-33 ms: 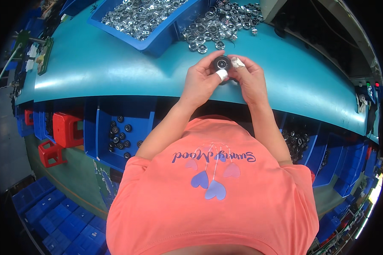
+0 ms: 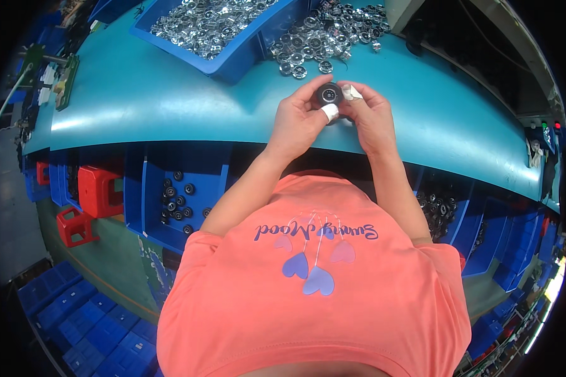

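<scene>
A small round black wheel (image 2: 329,93) with a shiny ring at its centre is held above the front part of the table. My left hand (image 2: 297,122) is closed on its left side, with the thumb below and the index finger above. From the other side, my right hand (image 2: 375,119) pinches it with thumb and fingertips. White tape wraps both thumbs. Just below the wheel a second dark shape shows between my hands, too covered to make out. Several clear round wheels (image 2: 299,72) with dark centres lie loose just beyond my fingers.
A blue tray (image 2: 233,70) heaped with clear wheels stands on the teal table (image 2: 170,107). Under the table edge, a blue bin (image 2: 146,207) at left holds black wheels; dark parts (image 2: 439,210) fill another at right. Red stools (image 2: 97,195) stand left. A machine housing (image 2: 509,69) is at far right.
</scene>
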`<move>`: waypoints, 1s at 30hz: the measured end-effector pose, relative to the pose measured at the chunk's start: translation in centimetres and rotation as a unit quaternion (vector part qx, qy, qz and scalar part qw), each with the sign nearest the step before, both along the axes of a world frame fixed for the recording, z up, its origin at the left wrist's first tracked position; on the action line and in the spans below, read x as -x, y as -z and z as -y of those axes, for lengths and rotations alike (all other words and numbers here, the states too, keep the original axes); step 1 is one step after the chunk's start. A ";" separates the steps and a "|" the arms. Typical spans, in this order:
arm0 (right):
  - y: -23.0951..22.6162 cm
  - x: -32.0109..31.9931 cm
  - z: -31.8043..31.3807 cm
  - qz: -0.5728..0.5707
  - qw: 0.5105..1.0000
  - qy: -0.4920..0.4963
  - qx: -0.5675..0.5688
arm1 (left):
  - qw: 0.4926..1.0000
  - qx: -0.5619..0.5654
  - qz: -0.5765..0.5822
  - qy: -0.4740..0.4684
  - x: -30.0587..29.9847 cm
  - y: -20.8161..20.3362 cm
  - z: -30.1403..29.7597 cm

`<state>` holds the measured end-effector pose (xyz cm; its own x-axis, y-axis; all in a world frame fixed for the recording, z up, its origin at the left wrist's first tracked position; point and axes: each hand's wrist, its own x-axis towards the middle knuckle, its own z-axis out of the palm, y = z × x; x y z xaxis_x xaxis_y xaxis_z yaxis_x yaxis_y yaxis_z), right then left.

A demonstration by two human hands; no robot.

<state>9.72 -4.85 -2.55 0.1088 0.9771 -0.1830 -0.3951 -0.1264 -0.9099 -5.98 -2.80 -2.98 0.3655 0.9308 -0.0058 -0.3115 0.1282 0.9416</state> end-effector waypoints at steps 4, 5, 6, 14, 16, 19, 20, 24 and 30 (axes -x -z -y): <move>0.0 -0.1 0.2 0.013 1.000 0.003 0.000 | 0.982 -0.118 -0.148 -0.023 0.2 -0.3 0.2; 0.3 0.0 0.2 0.015 1.000 0.009 -0.002 | 0.967 -0.161 -0.195 -0.032 0.2 -0.6 0.3; 0.5 -0.1 0.1 0.013 1.000 0.014 0.001 | 0.956 -0.183 -0.225 -0.039 0.2 -0.8 0.4; 1.5 0.2 0.1 0.028 0.998 0.055 -0.009 | 0.908 -0.258 -0.324 -0.064 -0.4 -1.3 0.2; 1.8 0.6 0.2 0.060 0.995 0.073 -0.023 | 0.909 -0.260 -0.319 -0.066 -0.5 -0.7 0.0; 1.8 0.7 0.2 0.099 0.991 0.081 -0.022 | 0.915 -0.251 -0.311 -0.059 -0.4 -0.4 -0.3; 1.8 0.7 0.2 0.111 0.990 0.081 -0.018 | 0.918 -0.245 -0.308 -0.054 -0.4 -0.4 -0.4; 0.4 0.2 0.1 0.009 0.999 0.033 0.002 | 0.989 -0.053 -0.136 0.005 -0.1 0.4 -0.8; 0.6 -0.5 0.4 0.025 1.000 -0.002 -0.005 | 0.989 -0.112 -0.100 0.011 0.1 1.3 -0.4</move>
<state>10.19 -5.22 -3.12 0.1145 0.9793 -0.1668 -0.3484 -0.1176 -0.9300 -6.08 -2.39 -4.30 0.3985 0.9087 0.1245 -0.1149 -0.0853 0.9897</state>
